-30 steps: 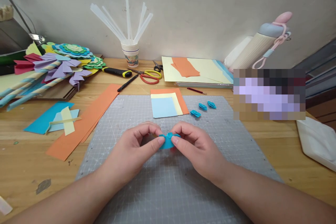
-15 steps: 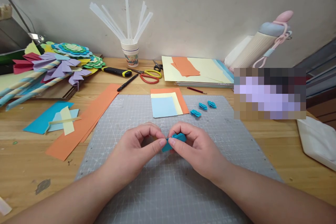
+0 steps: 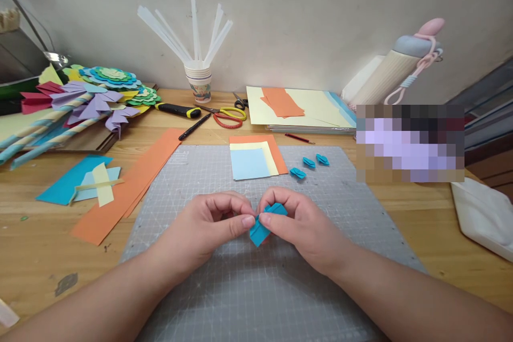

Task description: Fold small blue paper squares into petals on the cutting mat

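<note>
Both my hands meet over the middle of a grey cutting mat [image 3: 224, 288]. Between them is a small folded piece of blue paper [image 3: 259, 233]. My left hand [image 3: 208, 230] pinches its left side with thumb and forefinger. My right hand [image 3: 304, 227] pinches its upper right part, and one corner of the paper hangs down below my fingers. Three small folded blue pieces [image 3: 308, 165] lie on the mat further back to the right.
Stacked light blue, yellow and orange sheets [image 3: 256, 160] lie at the mat's far edge. Orange strips [image 3: 132, 181] and blue paper scraps [image 3: 80, 181] lie left. Scissors [image 3: 226, 115], a utility knife [image 3: 178, 110], a pen [image 3: 195, 126], a cup of sticks [image 3: 199, 85], paper flowers [image 3: 96, 96] and a paper stack [image 3: 300, 107] line the back.
The blue paper has been turned and folded tighter between my fingers: it lay flat and wide a second ago, now it is narrow with a corner pointing down. My hands stay in place.
</note>
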A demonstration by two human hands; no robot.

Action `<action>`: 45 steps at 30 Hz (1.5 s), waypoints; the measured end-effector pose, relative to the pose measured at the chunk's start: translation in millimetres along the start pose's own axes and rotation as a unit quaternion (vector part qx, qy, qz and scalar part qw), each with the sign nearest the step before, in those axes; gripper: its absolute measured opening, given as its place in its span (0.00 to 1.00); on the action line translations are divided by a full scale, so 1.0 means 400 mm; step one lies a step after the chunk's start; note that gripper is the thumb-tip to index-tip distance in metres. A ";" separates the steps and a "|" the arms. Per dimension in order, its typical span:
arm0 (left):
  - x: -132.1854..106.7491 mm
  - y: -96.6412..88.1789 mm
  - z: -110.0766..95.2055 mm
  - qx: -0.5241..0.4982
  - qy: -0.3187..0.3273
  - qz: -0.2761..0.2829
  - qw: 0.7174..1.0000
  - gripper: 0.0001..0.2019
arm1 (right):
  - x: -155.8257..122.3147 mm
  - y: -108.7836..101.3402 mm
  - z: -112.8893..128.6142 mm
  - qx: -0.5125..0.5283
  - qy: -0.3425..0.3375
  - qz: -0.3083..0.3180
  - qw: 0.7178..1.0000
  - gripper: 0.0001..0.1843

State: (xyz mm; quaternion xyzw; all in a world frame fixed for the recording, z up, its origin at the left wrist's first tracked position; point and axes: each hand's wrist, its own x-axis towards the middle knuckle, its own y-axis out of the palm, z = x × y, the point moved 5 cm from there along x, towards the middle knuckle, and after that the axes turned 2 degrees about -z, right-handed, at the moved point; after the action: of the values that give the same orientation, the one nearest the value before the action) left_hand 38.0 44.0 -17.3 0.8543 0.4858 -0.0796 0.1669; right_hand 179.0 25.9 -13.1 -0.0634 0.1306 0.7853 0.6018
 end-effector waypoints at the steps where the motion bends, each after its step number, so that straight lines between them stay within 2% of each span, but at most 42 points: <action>1: 0.000 0.000 0.000 0.008 -0.003 -0.002 1.000 0.05 | 0.000 0.000 0.001 -0.014 -0.003 -0.001 1.000 0.08; 4: 0.000 0.004 -0.001 0.021 -0.006 -0.001 1.000 0.06 | -0.001 0.002 0.003 -0.037 -0.011 -0.001 0.999 0.08; 9: -0.003 0.008 -0.006 -0.018 0.000 0.001 1.000 0.08 | -0.003 0.010 0.002 0.018 0.000 0.013 1.000 0.10; 13: -0.004 0.005 -0.007 -0.010 0.006 0.005 1.000 0.08 | -0.004 0.010 0.001 0.027 0.005 0.005 1.000 0.10; 31: -0.002 0.008 -0.004 0.014 -0.008 0.006 1.000 0.07 | -0.009 0.006 -0.009 -0.025 -0.004 0.012 1.000 0.10; 39: -0.005 0.010 -0.009 0.047 0.003 -0.007 0.999 0.08 | -0.011 0.009 -0.015 -0.025 -0.011 0.017 0.999 0.11; 45: -0.012 0.014 -0.013 0.104 0.044 -0.049 0.992 0.08 | -0.012 0.008 -0.013 -0.040 -0.013 0.013 0.999 0.10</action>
State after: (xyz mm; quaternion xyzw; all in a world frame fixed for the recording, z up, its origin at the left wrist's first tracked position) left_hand 40.4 39.3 -10.0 0.8447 0.5233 -0.0998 0.0514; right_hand 176.9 19.3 -16.4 -0.0750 0.0921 0.7983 0.5904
